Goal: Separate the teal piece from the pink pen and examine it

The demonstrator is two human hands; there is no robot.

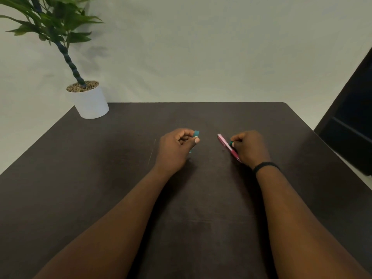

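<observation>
I judged uncapping done: left hand [177, 147] pinched the teal cap [196, 133], right hand [249, 147] gripped the pink pen [225, 142] (both fingers curled); next needs aligning them

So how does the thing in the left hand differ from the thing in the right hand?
The teal piece pinched in the left hand is teal, while the pink pen gripped in the right hand is mostly pink. The teal piece shows only short bits past the fingers; the pink pen is long and slim, slanting toward the table. Both are held in curled fingers above the table.
</observation>
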